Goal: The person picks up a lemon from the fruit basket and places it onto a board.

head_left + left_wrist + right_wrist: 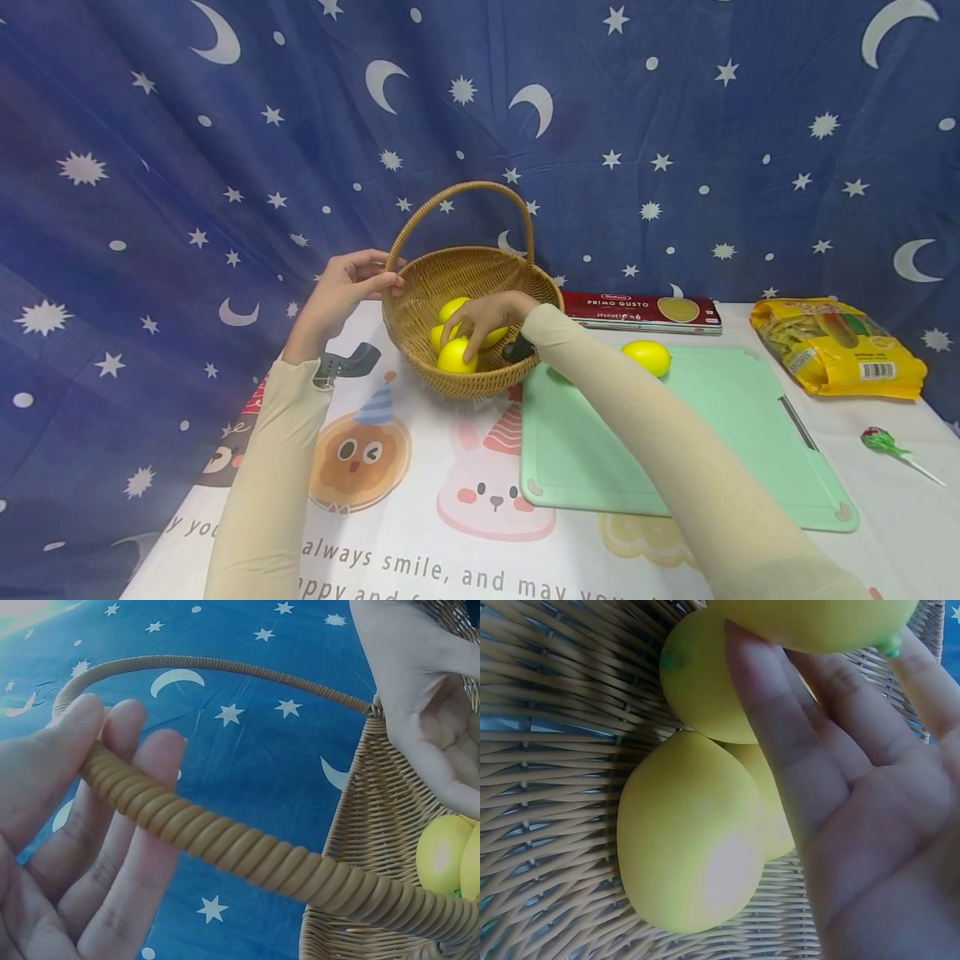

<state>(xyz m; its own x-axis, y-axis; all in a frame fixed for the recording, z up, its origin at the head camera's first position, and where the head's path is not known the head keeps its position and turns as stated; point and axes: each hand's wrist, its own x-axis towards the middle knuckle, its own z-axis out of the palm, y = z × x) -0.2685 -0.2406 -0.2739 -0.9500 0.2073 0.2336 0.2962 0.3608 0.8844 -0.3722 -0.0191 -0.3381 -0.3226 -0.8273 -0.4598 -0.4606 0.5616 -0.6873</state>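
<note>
Inside the basket rim (480,383), bare wicker (480,273) behind — right hand (491,318) clamped round lemon (454,358); outside — left hand (351,283) pinching handle (480,185).

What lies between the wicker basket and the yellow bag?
In the head view: red spaghetti packaging at the back; in front a green board, bearing a yellow fruit and partly hidden by the right sleeve.

"PRIMO GUSTO" – red pack (642,312); "always smile" – tablecloth (405,525)

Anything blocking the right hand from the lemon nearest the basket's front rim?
Nothing visible. The right hand has its fingers on that front lemon; the other lemons in the basket sit behind it, not between.
</note>
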